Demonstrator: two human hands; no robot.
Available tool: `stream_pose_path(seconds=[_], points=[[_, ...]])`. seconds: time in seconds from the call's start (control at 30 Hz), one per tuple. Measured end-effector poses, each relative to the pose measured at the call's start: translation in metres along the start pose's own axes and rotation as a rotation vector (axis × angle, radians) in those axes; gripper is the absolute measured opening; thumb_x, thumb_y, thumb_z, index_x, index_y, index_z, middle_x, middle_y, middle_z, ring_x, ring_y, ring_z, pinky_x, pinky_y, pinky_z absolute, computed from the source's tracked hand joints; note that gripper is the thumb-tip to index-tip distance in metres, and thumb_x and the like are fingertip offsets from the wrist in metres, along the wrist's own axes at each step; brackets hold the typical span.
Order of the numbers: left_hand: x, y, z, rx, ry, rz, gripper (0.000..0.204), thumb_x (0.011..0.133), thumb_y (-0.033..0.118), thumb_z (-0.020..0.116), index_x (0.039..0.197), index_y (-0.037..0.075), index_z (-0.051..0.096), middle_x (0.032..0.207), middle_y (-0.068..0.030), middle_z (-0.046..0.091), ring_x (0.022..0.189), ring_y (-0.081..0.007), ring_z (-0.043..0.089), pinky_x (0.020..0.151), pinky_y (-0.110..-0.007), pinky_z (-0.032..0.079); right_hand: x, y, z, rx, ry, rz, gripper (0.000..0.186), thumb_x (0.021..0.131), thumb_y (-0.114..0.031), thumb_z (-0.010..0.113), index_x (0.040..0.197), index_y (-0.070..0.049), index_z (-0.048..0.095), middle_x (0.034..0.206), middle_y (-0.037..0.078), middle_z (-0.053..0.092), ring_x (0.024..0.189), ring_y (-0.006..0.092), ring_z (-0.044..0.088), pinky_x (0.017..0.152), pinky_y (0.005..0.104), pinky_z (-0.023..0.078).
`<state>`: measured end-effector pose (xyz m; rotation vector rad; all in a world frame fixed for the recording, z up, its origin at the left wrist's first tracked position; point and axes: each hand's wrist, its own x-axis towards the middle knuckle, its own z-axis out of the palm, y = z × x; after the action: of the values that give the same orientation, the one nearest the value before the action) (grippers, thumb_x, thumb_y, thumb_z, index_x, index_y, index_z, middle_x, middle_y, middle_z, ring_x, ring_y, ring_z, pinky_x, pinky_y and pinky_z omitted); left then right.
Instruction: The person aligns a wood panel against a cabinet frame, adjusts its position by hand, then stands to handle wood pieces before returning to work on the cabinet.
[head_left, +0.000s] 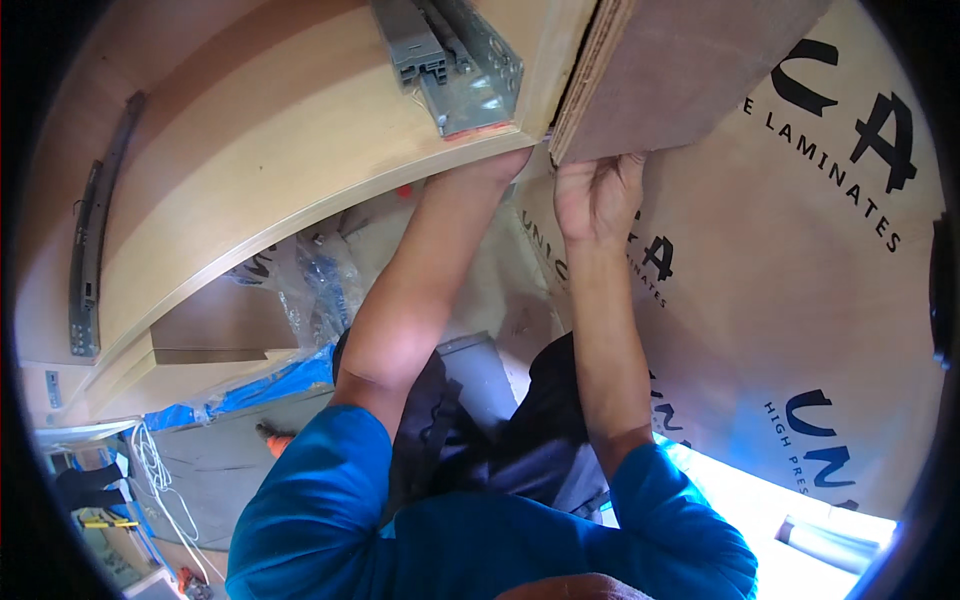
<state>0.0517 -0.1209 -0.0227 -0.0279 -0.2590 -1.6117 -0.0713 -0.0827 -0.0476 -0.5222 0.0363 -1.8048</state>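
In the top centre of the frame, the right hand point(597, 198) is touching the lower edge of a brown board point(680, 80); its fingers are disappearing behind the board, so I cannot tell whether they are gripping. The left hand point(508, 168) is reaching behind the pale panel point(270, 140), mostly hidden, its grip also unclear. A metal bracket point(470, 98) is sitting above it; a dark rail point(92, 250) is running down the panel at far left.

A brown board point(665, 80) (layered edge exposed) slants at the top, right of centre.
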Motion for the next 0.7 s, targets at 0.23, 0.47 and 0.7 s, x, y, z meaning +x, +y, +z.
stream_pose_path(seconds=[0.23,0.47,0.7], points=[[0.005,-0.007,0.001,-0.035,0.035,-0.009,0.043,0.103,0.044,0.042,0.128,0.014,0.061,0.123,-0.0062,0.067,0.11,-0.0272,0.066,0.097,-0.043,0.055,-0.006,-0.003,0.011,-0.076,0.049,0.025,0.048,0.104,-0.032,0.053,0.146,-0.011,0.045,0.148,0.004,0.051,0.136,0.0231,0.047,0.118,0.0443,0.038],[0.012,-0.014,0.002,-0.045,0.037,-0.012,0.044,0.105,0.042,0.044,0.131,0.011,0.059,0.124,-0.0096,0.066,0.111,-0.0276,0.066,0.093,-0.044,0.058,-0.007,0.001,0.022,-0.101,0.166,-0.076,0.034,0.107,-0.016,0.043,0.141,-0.008,0.047,0.144,0.006,0.053,0.134,0.023,0.051,0.115,0.0427,0.041],[0.004,-0.015,-0.001,-0.106,0.018,-0.014,0.044,0.106,0.041,0.044,0.133,0.01,0.058,0.126,-0.0112,0.066,0.112,-0.0276,0.066,0.091,-0.045,0.06,-0.002,-0.013,0.017,-0.14,0.114,-0.021,0.035,0.106,-0.015,0.044,0.14,-0.005,0.047,0.143,0.008,0.054,0.131,0.0233,0.053,0.113,0.041,0.043]])
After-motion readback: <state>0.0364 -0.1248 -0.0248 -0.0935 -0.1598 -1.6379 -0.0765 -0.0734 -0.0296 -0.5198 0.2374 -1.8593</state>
